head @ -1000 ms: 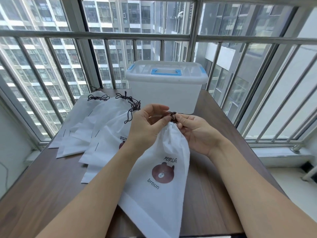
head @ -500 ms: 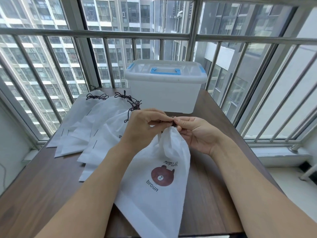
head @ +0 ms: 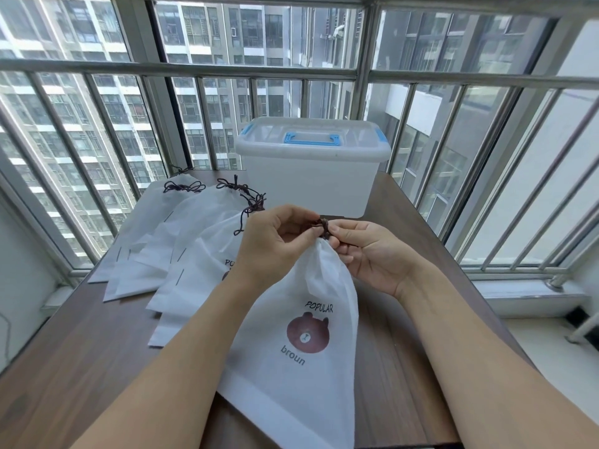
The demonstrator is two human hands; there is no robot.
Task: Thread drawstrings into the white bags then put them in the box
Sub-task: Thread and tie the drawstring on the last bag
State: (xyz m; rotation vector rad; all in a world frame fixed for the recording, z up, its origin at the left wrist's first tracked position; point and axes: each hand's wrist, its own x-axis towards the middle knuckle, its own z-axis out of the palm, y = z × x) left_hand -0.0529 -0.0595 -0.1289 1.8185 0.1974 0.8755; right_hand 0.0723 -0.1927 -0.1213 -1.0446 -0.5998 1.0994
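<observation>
A: Right now both hands meet at the gathered neck of the white bag (head: 301, 319). The left hand (head: 275, 241) pinches the dark drawstring (head: 324, 226), and the right hand (head: 366, 254) has its grip clamped on the same knot from the other side.

B: What has changed?

A: A second ago the knot sat a little farther from the body; since then the hands have drawn in and the neck looks cinched tighter. I judge the cord is threaded and being tied off, so this bag is nearly ready for the box (head: 311, 166).

B: And room to move?

A: The bag hangs from the grip, its lower edge on the bench (head: 81, 367) near the front edge. The box stands beyond, lid still on. The other bags (head: 181, 241) fan out to the left, and the railing (head: 486, 79) closes both sides.
</observation>
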